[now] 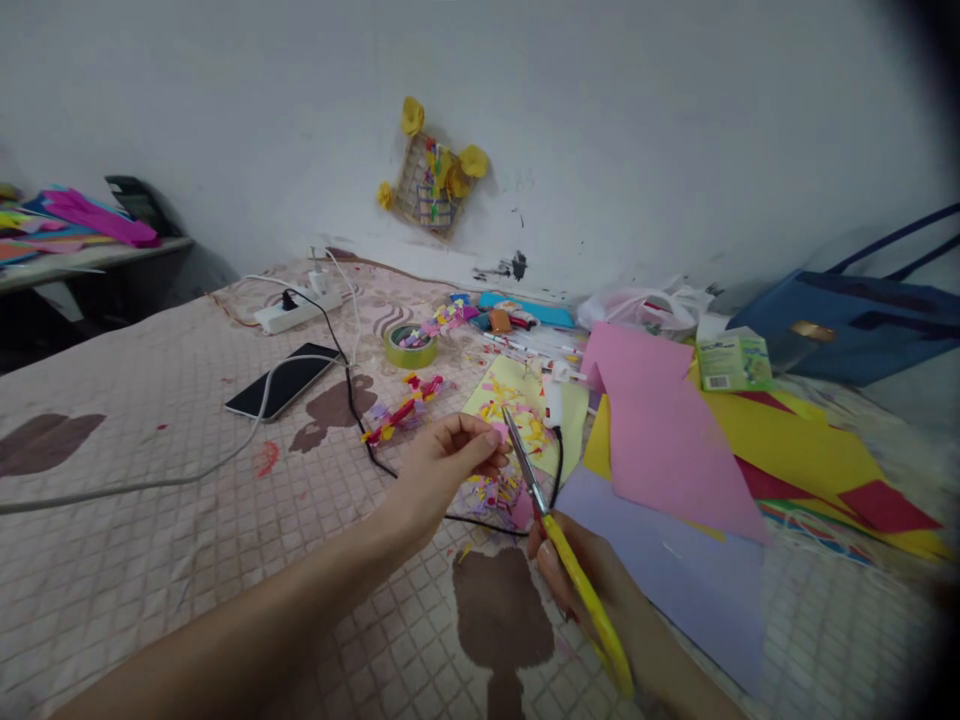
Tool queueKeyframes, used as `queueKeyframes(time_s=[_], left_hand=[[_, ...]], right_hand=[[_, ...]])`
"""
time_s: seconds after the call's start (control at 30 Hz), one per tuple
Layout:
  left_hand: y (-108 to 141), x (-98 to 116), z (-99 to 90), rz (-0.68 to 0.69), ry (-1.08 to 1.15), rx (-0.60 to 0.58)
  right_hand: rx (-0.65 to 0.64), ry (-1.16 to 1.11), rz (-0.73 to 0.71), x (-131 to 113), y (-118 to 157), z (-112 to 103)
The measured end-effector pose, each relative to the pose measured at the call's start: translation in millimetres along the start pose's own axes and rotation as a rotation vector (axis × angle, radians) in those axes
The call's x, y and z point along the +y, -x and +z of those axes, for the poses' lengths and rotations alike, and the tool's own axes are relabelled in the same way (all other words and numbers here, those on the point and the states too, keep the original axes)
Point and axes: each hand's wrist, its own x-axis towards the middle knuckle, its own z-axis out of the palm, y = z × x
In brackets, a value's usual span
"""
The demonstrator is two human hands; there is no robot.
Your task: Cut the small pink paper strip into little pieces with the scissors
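Note:
My right hand (592, 590) grips yellow-handled scissors (559, 545), whose blades point up and away, with the tips at a small pink paper piece (498, 433). My left hand (442, 465) pinches that pink piece between thumb and fingers, just left of the blades. Below the hands lies a heap of small coloured paper scraps (499, 490) on the patterned bedsheet (150, 520). More scraps lie on a light yellow sheet (514, 385) beyond the hands.
Large pink (660, 440), lilac (675, 570), yellow and red paper sheets spread to the right. A phone (283, 380), power strip (296, 312), cables and green tape roll (410, 345) lie to the left and behind. A blue bag (847, 325) stands by the wall.

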Motion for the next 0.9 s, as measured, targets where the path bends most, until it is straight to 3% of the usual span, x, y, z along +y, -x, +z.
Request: queueKeyframes(time_s=[0.17,0.9], left_hand=[[-0.5,0.0,0.0,0.018,-0.021,0.040],[3.8,-6.1,4.8,0.019,0.047,0.060]], right_hand=[[0.041,0.094,-0.010,-7.1,0.1,-0.1],[0.068,0.094,-0.026,1.1,-1.1,4.7]])
